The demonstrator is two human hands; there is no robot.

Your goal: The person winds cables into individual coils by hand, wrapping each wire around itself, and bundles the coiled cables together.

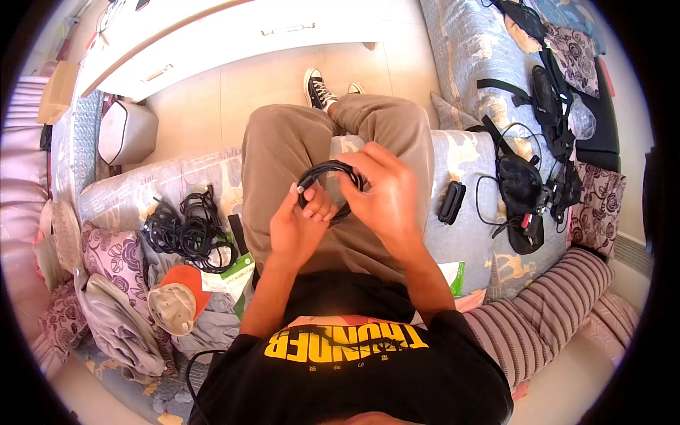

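Note:
A black cable (327, 168) is wound into a loop above my lap, with both hands on it. My left hand (304, 221) grips the loop's left side, fingers curled round it, and a light-coloured plug end (305, 185) shows by the fingertips. On the loop's right side, my right hand (382, 190) closes thumb and fingers on the cable; it is a little blurred. To my left on the sofa lies a heap of black cables (193, 230). A small black case (451, 202) rests on the seat to my right.
Left of me are an orange and beige cap (177, 300), a green and white packet (237, 278) and patterned cushions (113, 256). Black straps and gear (524, 183) lie at the right. A white bin (127, 133) and white drawers (234, 42) stand ahead.

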